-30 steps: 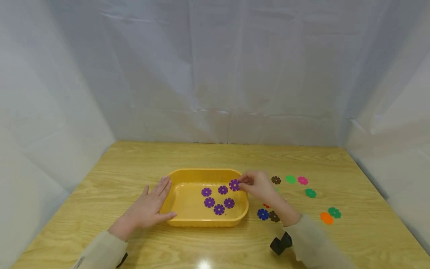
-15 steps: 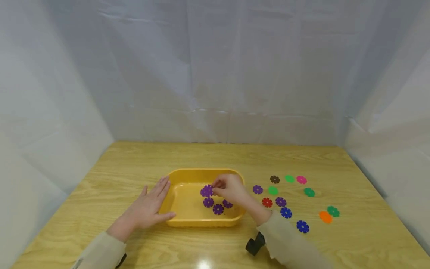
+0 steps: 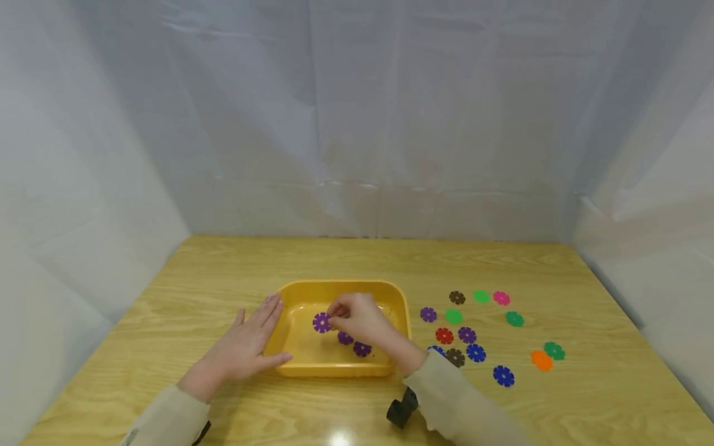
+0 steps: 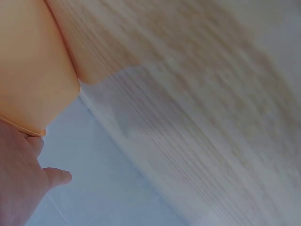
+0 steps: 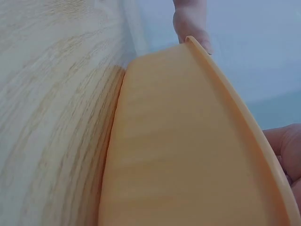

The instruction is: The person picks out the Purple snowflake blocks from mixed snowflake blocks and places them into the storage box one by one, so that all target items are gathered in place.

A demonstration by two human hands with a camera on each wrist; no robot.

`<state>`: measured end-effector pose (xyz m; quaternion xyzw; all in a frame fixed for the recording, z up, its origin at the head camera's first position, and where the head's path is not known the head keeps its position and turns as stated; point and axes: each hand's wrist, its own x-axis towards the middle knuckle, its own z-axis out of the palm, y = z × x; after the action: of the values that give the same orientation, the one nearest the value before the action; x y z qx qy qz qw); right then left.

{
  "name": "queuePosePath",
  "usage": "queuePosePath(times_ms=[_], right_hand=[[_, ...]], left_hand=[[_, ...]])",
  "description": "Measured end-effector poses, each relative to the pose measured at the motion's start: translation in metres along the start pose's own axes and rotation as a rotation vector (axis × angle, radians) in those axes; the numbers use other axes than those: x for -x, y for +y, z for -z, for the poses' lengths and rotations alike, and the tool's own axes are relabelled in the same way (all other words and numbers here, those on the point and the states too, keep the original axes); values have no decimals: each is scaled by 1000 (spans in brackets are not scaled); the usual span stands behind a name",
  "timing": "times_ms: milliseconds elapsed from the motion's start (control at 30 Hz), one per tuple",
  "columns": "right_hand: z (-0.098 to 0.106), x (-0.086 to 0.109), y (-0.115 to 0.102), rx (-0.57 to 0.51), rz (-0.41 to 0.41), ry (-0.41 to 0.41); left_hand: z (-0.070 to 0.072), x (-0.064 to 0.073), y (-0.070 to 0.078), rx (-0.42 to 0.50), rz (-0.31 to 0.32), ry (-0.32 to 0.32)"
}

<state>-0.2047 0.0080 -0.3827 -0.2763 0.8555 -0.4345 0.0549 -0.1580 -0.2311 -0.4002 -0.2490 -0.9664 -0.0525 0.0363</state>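
A shallow yellow plastic tray (image 3: 334, 370) sits on the wooden table, with purple notched discs inside it, two of them plainly visible, such as this purple disc (image 3: 362, 349). Over the tray, my right hand (image 3: 359, 319) pinches another purple disc (image 3: 321, 322) between thumb and fingertips; the arm and hand cover part of the tray floor. My left hand (image 3: 245, 344) rests with straight fingers on the tray's left rim. In the right wrist view the tray's outer wall (image 5: 174, 141) fills the middle, the right hand (image 5: 287, 155) beyond its rim.
Right of the tray, loose notched discs lie on the table (image 3: 602, 396): a red disc (image 3: 444, 336), an orange disc (image 3: 542, 360), a pink disc (image 3: 501, 298), and several blue, green, brown and purple ones. A pale sheet (image 3: 357, 124) hangs behind the table and at both sides.
My right hand has moved left from the tray's right rim to over its middle, carrying the purple disc. Discs on the table once behind the right arm now show. The left hand stays put.
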Motion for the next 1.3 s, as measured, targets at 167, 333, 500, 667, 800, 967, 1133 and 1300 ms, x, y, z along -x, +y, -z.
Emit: queuePosePath(times_ms=[167, 333, 500, 667, 800, 967, 1133, 1300], right_hand=[[-3, -1, -2, 18, 16, 0], [-6, -2, -2, 29, 15, -12], [-8, -3, -2, 35, 8, -28], [-8, -4, -3, 34, 14, -37], [-7, -2, 1, 13, 28, -35], [1, 5, 8, -20, 59, -18], [13, 16, 14, -44, 100, -7], [28, 30, 18, -82, 69, 2]], left_hand=[[-2, -1, -1, -6, -4, 6], [-3, -1, -1, -3, -6, 13], [-1, 0, 0, 0, -4, 9], [-1, 0, 0, 7, 3, 8], [-1, 0, -1, 4, 3, 9], [-1, -1, 0, -6, -2, 11], [0, 2, 1, -5, -3, 11], [0, 3, 0, -4, 3, 8]])
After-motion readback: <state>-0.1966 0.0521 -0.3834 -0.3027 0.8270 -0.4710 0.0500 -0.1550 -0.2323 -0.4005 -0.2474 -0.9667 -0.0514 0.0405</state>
